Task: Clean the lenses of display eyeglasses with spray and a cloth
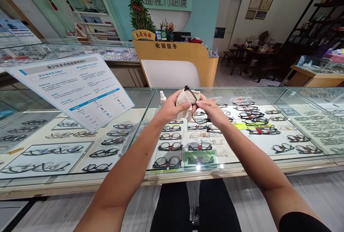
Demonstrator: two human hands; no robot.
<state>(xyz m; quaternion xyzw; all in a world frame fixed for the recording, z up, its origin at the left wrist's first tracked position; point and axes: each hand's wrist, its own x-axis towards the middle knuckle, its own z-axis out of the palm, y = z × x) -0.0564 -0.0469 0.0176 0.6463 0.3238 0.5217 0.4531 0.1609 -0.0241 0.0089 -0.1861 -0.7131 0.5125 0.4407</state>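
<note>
Over the glass counter, my two hands hold a pair of dark-framed glasses and a cream cleaning cloth. My left hand is closed around the cloth, which wraps one lens of the glasses. My right hand pinches the frame near its middle, thumb and fingers together. The second lens hangs below, between the hands and the counter. Part of the frame is covered by the cloth and fingers. A white spray bottle stands just beyond my left wrist.
Rows of glasses lie inside the glass display counter. A printed sheet stands tilted on the left. Ahead is a wooden cashier desk with a plant. Another display case stands at the right.
</note>
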